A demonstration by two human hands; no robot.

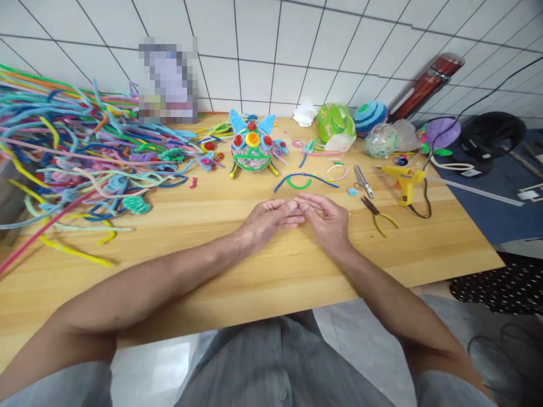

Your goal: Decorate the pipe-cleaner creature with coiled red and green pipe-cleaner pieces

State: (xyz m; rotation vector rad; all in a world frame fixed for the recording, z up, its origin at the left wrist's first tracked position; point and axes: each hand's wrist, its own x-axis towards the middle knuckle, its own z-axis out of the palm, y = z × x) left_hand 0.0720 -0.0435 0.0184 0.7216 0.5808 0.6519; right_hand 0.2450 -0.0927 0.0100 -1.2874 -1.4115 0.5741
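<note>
My left hand point(274, 217) and my right hand point(326, 219) meet over the wooden table, fingertips touching. The fingers of both are closed in a pinch, and whatever is between them is too small or hidden to make out. Just beyond them lie a bent blue pipe cleaner point(283, 180) and a curved green pipe cleaner point(299, 185). Farther back stands a craft figure point(251, 158) with blue ears, red and yellow flower-like rounds, green bands and yellow feet. To the right of my right hand rest yellow-handled pliers point(375, 215) and a small metal cutter point(363, 182).
A large heap of coloured pipe cleaners point(93, 152) covers the table's left side. At right lies a yellow glue gun point(403, 182) with a cord and a long glue stick. A green ball point(336, 125), a blue striped ball point(370, 117) and a red bottle point(428, 85) are near the tiled wall.
</note>
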